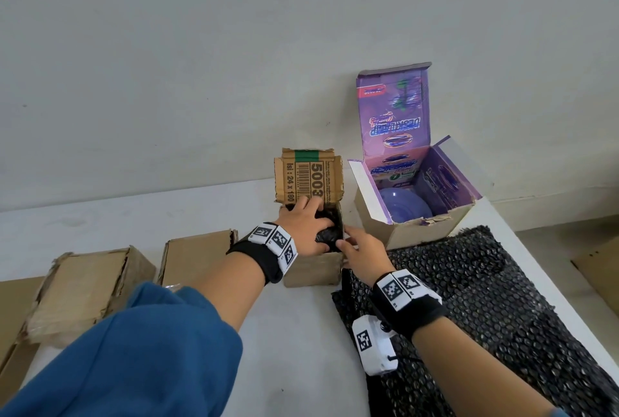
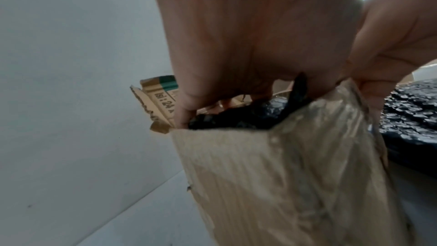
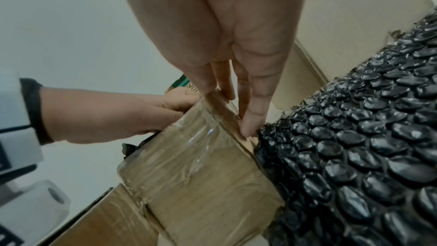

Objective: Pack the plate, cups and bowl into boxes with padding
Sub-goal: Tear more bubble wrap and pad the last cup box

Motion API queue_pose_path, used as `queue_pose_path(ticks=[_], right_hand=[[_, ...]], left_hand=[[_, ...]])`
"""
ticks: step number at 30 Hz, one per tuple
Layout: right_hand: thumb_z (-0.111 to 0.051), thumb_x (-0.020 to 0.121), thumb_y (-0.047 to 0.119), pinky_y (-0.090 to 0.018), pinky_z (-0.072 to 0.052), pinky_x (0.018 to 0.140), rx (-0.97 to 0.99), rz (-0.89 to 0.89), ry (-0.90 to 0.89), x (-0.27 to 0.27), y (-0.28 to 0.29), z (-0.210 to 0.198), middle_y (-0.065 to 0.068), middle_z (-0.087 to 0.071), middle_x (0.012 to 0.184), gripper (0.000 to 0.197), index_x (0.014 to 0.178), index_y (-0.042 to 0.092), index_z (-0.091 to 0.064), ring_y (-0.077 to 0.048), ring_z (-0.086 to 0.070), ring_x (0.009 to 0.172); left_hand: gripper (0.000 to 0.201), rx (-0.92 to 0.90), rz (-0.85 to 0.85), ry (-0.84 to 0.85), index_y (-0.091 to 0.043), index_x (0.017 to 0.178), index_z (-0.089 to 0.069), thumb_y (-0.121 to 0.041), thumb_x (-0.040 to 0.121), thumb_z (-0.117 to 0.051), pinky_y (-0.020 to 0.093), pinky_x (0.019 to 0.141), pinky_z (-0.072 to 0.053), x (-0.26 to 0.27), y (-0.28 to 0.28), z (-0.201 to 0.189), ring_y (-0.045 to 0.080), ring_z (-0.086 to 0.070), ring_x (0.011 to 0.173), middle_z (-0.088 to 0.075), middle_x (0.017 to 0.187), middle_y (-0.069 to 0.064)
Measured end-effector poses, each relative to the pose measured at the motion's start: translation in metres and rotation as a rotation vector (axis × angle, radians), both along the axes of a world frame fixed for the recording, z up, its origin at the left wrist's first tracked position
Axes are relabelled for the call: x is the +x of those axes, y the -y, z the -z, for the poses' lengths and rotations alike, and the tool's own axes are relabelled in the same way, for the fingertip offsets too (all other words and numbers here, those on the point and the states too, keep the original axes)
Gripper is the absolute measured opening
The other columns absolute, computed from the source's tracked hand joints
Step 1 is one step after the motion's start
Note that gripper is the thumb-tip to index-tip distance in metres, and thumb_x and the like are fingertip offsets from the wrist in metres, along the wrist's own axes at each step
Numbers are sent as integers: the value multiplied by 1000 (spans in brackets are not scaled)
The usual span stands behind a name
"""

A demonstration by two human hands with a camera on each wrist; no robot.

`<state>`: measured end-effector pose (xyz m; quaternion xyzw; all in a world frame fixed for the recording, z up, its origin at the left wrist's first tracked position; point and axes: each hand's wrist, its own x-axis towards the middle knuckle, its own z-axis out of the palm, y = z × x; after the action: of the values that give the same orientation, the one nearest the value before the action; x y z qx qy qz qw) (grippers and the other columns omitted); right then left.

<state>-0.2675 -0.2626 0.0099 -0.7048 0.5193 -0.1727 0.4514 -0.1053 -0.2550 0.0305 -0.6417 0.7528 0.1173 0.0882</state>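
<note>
A small brown box (image 1: 311, 269) stands open at the table's middle, its printed flap (image 1: 308, 178) raised behind. My left hand (image 1: 301, 225) reaches into it from above, fingers curled over a black bubble-wrapped bundle (image 1: 330, 237) that sits in the opening. What the wrap holds is hidden. In the left wrist view the fingers (image 2: 187, 111) dip inside the box wall (image 2: 283, 184) onto the bundle (image 2: 236, 119). My right hand (image 1: 363, 249) rests against the box's right corner; its straight fingers (image 3: 255, 100) press the taped side (image 3: 201, 175). A purple bowl (image 1: 405, 207) lies in the open purple box (image 1: 418, 232).
A sheet of black bubble wrap (image 1: 485, 299) covers the table's right part, touching the small box. Two closed brown boxes (image 1: 90, 286) (image 1: 197, 255) sit at the left. A white paper roll (image 3: 35, 212) shows in the right wrist view. A wall stands close behind.
</note>
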Motion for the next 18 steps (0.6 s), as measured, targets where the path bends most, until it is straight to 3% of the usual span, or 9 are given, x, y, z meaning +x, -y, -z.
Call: queue_pose_path(ticks=[3, 5, 8, 11, 14, 18], right_hand=[[-41, 98, 17, -46, -49, 90, -29, -52, -63, 2, 0, -1, -10, -58, 95, 31, 127, 11, -50, -37, -59, 100], [-33, 101, 20, -41, -45, 93, -31, -71, -114, 5, 3, -2, -16, -61, 107, 34, 129, 7, -47, -37, -57, 106], [-27, 103, 21, -36, -42, 94, -35, -94, -198, 10, 8, -1, -21, -59, 120, 37, 131, 4, -44, -37, -54, 112], [-27, 102, 20, -37, -43, 87, -92, -105, -266, 12, 7, 2, -23, -61, 115, 35, 127, 1, -45, -38, -56, 108], [-26, 103, 20, -37, -44, 85, -109, -108, -286, 13, 6, 5, -22, -62, 112, 36, 129, 2, -43, -37, -58, 106], [-25, 103, 21, -36, -43, 89, -87, -109, -303, 13, 6, 1, -22, -61, 116, 36, 129, 4, -43, -37, -56, 109]], left_hand=[[64, -19, 23, 2, -31, 143, -31, -54, 87, -50, 51, 96, -39, 3, -1, 0, 26, -24, 126, -30, 137, 3], [68, 0, 13, -40, -31, 148, -21, -52, 89, -49, 49, 98, -38, 9, -2, -1, 25, -25, 126, -31, 138, 2], [59, 19, 3, -11, -33, 145, -29, -51, 92, -46, 49, 99, -37, 12, -2, -1, 25, -24, 124, -29, 134, 3], [50, -9, 10, 25, -30, 137, -40, -48, 91, -47, 49, 96, -37, 6, -1, 0, 24, -21, 127, -27, 135, 5], [51, -13, 11, 37, -24, 139, -37, -44, 93, -46, 49, 95, -37, 1, -2, 4, 25, -20, 131, -26, 142, 4], [59, -45, -40, -182, -18, 144, -29, -34, 93, -53, 45, 107, -34, 9, -10, -4, 21, -25, 133, -32, 145, 3]])
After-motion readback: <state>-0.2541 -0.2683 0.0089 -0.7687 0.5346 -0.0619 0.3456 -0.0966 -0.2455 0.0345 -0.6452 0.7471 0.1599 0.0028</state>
